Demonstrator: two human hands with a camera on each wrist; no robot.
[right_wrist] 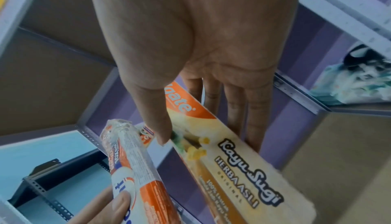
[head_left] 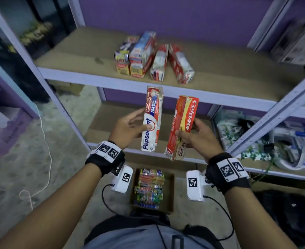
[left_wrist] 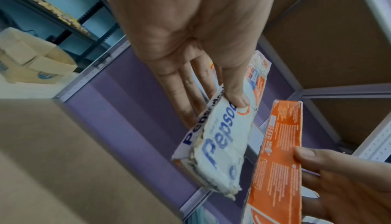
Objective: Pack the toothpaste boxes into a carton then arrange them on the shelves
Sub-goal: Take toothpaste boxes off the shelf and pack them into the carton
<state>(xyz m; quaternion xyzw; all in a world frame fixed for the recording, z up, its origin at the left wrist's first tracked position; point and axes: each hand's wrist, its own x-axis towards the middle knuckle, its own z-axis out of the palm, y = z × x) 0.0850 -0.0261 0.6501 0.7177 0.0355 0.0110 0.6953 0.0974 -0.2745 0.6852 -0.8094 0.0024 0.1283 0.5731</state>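
Note:
My left hand (head_left: 130, 125) pinches a white and red Pepsodent box (head_left: 152, 119) between thumb and fingers, held upright below the upper shelf board (head_left: 87, 51). In the left wrist view the thumb presses the crumpled Pepsodent box (left_wrist: 220, 144). My right hand (head_left: 195, 133) grips a red Colgate box (head_left: 183, 126) beside it, thumb on the front of the Colgate box (right_wrist: 239, 164). Several toothpaste boxes (head_left: 153, 60) lie side by side on that shelf. Below on the floor an open carton (head_left: 169, 191) holds several more boxes.
Grey metal uprights (head_left: 274, 112) frame the shelf bay. A lower shelf (head_left: 112, 114) sits behind the held boxes. Cluttered bags (head_left: 256, 141) fill the shelf at right. A white cord (head_left: 45, 141) trails on the floor at left. A black bag (head_left: 290, 212) lies at lower right.

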